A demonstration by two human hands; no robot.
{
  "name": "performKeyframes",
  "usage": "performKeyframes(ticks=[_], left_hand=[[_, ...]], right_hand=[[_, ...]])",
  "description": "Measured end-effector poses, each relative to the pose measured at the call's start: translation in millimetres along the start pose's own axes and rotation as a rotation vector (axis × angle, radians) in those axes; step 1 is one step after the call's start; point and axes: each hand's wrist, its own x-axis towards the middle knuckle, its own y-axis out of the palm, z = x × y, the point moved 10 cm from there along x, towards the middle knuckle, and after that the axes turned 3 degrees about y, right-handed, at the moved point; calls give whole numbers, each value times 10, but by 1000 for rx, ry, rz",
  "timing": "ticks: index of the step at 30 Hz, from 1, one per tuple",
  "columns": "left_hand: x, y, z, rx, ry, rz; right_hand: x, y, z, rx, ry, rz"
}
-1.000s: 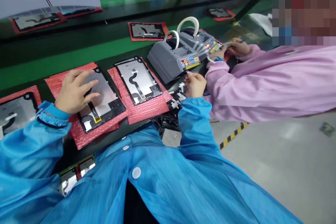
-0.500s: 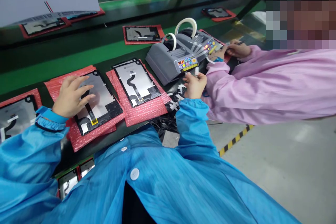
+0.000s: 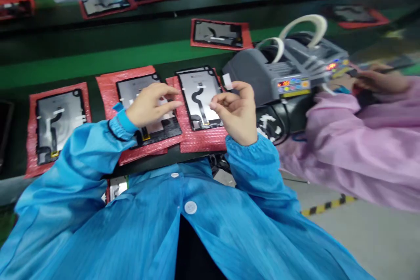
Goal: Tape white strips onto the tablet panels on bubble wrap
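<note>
My right hand (image 3: 241, 116) is raised over the right edge of a tablet screen panel (image 3: 210, 96) with a black flex cable. Its fingers are curled, and a short piece of white tape (image 3: 227, 81) sticks up at the fingertips. My left hand (image 3: 151, 105) hovers above another screen panel (image 3: 169, 129), thumb and fingers apart, holding nothing, and covers part of its cable. Both panels lie silver side up on red bubble-wrap bags (image 3: 203, 142). At the left, a third panel (image 3: 67, 116) rests on its own red bag.
Two grey tape dispensers (image 3: 252, 72) with white tape rolls and lit displays stand to the right. Beyond them a co-worker's pink sleeve (image 3: 364, 140) reaches in. Tape scraps (image 3: 269, 124) and cables lie near the front dispenser. Another panel (image 3: 216, 34) lies behind.
My right hand has moved left from the tape dispenser to above the nearest panel, carrying white tape. My left hand has shifted toward it. The view has turned right.
</note>
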Motion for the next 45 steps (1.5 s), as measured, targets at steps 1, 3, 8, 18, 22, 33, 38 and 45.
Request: performKeyframes(ticks=[1,3,8,18,22,33,38,45], left_hand=[[11,27,-13,-35,-11,-4],[-9,53,32,-83,-56,-14],[-250,-16,402,-156,-284,-85],[-341,15,613,-216,-400,-93],[-243,79,690,-54,-417,-69],[-83,320,750,216,-548,126],[-84,341,748,248,-554,158],[-65,385,712,276,-557,191]], right_hand=[[35,267,49,34,6,100],[94,681,108,91,16,244],[219,1052,31,127,57,360],[317,1202,-147,118,165,329],[413,1142,-262,92,208,262],[494,1123,-732,20,315,232],[526,1136,-771,11,324,250],[537,1183,-874,39,445,285]])
